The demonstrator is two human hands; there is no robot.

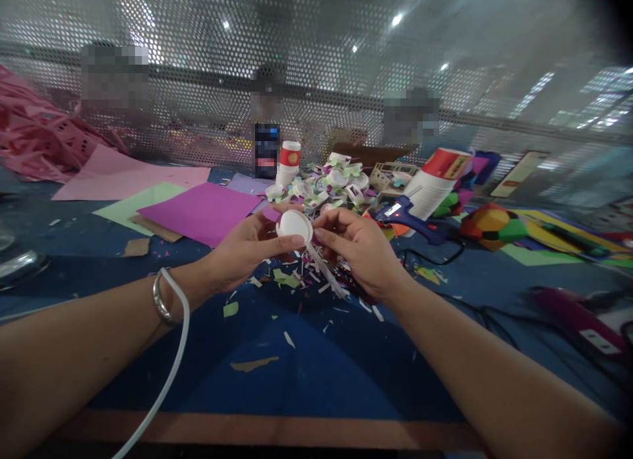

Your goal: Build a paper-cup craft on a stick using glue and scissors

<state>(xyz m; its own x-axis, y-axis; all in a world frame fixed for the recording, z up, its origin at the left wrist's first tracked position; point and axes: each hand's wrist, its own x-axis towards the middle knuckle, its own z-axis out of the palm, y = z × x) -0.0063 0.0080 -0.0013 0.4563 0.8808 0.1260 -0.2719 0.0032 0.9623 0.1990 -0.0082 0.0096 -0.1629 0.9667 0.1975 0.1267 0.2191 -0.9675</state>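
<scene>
A round white piece [293,228] with a raised rim, resembling a cut paper cup bottom, is in my left hand [247,244], thumb across its face and fingers behind. The thumb and fingertips of my right hand [363,248] are pinched at its right edge. Just below hangs a whitish strip [327,271]; whether it is joined to the piece is unclear. A bit of purple paper [271,213] shows by my left fingertips. Something dark lies partly hidden under my right hand. Behind both hands rises a pile of similar round cutouts [339,179] with tabs.
Paper scraps [287,279] litter the blue table [297,380]. Purple paper [198,212] lies left, with paper cups [290,157] behind. A blue glue gun [410,221] with a black cord rests before a cup stack [430,188]. A power strip [578,320] is at right. Perforated metal closes the back.
</scene>
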